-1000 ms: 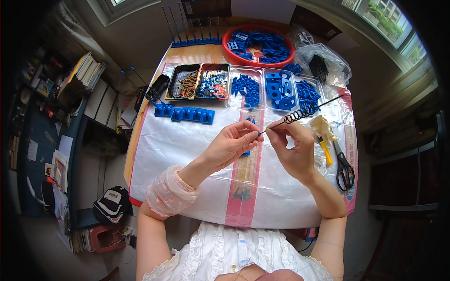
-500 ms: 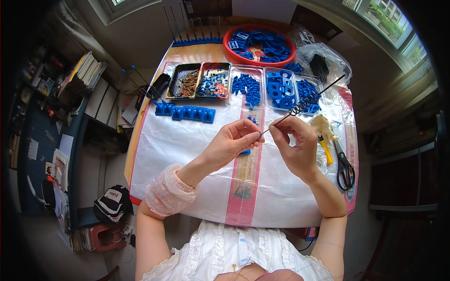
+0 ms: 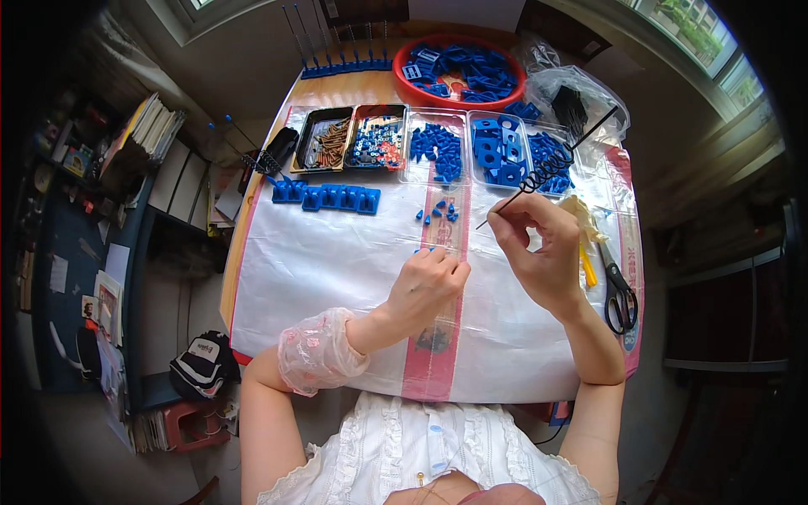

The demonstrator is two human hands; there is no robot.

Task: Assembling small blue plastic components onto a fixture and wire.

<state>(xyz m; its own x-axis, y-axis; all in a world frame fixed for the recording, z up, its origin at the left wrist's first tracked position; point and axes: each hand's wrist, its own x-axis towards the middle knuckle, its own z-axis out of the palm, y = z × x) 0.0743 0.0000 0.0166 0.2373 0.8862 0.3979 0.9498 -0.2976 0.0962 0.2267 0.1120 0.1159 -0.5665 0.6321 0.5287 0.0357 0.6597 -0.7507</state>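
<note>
My right hand point(image 3: 543, 244) pinches a thin black metal rod point(image 3: 497, 215) between thumb and forefinger. The rod slants up to the right, with a coiled black spiral point(image 3: 547, 171) around its upper part. Its lower tip is bare and free in the air. Lower and to the left, my left hand point(image 3: 423, 290) is closed with its knuckles up, low over the sheet. A bit of a blue plastic piece point(image 3: 424, 249) shows at its fingertips; the hand hides the rest. Several small blue cone-like caps point(image 3: 438, 211) lie just beyond.
Along the back stand trays of brass-coloured screws point(image 3: 334, 145), small mixed parts point(image 3: 379, 141), blue caps point(image 3: 437, 151) and blue plates point(image 3: 498, 150). Behind them is a red basin point(image 3: 522, 84) of blue parts. Joined blue blocks point(image 3: 328, 198) lie left; black scissors point(image 3: 621, 295) lie right.
My left hand has left the rod's lower tip and moved down-left to the blue piece on the sheet. My right hand keeps the rod. Small caps the left hand covered now show.
</note>
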